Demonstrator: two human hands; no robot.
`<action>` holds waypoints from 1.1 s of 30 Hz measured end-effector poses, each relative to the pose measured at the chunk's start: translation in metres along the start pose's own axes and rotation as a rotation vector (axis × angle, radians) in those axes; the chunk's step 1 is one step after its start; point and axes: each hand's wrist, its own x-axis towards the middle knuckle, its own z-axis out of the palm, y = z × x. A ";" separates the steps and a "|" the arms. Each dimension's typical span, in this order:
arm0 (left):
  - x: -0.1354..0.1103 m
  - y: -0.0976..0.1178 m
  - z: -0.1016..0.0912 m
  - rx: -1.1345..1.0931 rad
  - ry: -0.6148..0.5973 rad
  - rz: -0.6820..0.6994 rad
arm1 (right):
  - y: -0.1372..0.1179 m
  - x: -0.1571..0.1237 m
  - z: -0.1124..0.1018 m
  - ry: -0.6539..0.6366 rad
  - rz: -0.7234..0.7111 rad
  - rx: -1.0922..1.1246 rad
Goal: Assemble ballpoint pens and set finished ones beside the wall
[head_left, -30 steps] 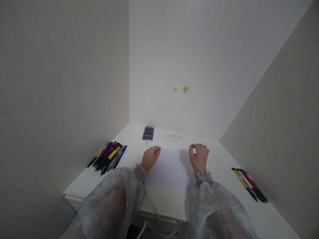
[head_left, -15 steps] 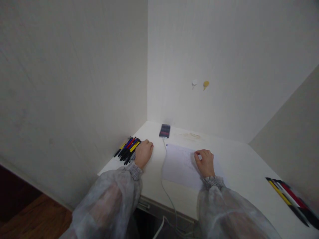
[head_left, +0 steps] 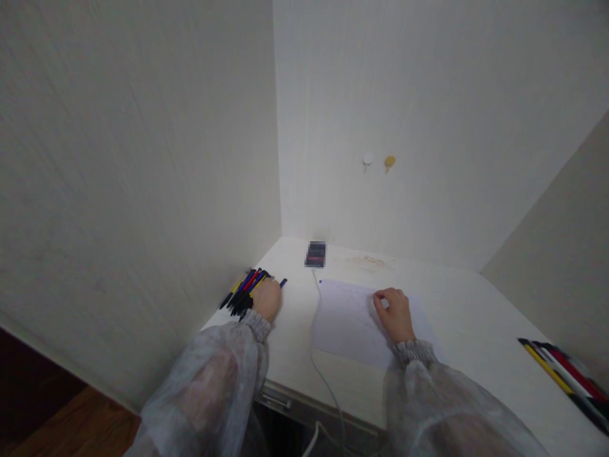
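My left hand (head_left: pixel 267 299) is at the right edge of a bunch of pens (head_left: pixel 245 293) with black, yellow, blue and red parts. Its fingers curl down and are mostly hidden; they look closed on a pen, whose blue end (head_left: pixel 284 283) pokes out past the knuckles. My right hand (head_left: pixel 396 312) rests on a sheet of white paper (head_left: pixel 340 324), thumb and forefinger curled together in a ring. What that pinch holds, if anything, is too small to make out. Faint marks show on the paper beside it.
A dark pixelated device (head_left: pixel 316 254) stands near the back wall, with a white cable (head_left: pixel 314 355) running over the table's front edge. More pens (head_left: pixel 564 374) lie at the right. Two hooks (head_left: pixel 389 162) hang on the wall. A side wall (head_left: pixel 204 209) borders the left pens.
My left hand has shifted left and down over the pens, and a blue pen end now shows beside it. My right hand stays in its pinch on the paper. The view has tilted slightly.
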 end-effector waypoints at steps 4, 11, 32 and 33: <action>0.005 0.012 0.003 -0.100 -0.025 0.041 | -0.001 0.001 0.001 -0.019 0.000 0.035; 0.022 0.055 -0.008 -0.937 -0.273 0.088 | -0.006 0.001 0.003 -0.041 0.029 0.204; 0.004 0.133 0.008 -1.531 -0.660 0.200 | -0.014 0.004 0.009 0.082 0.862 1.256; 0.006 0.131 0.010 -1.569 -0.668 0.166 | -0.011 0.005 0.008 0.138 0.880 1.257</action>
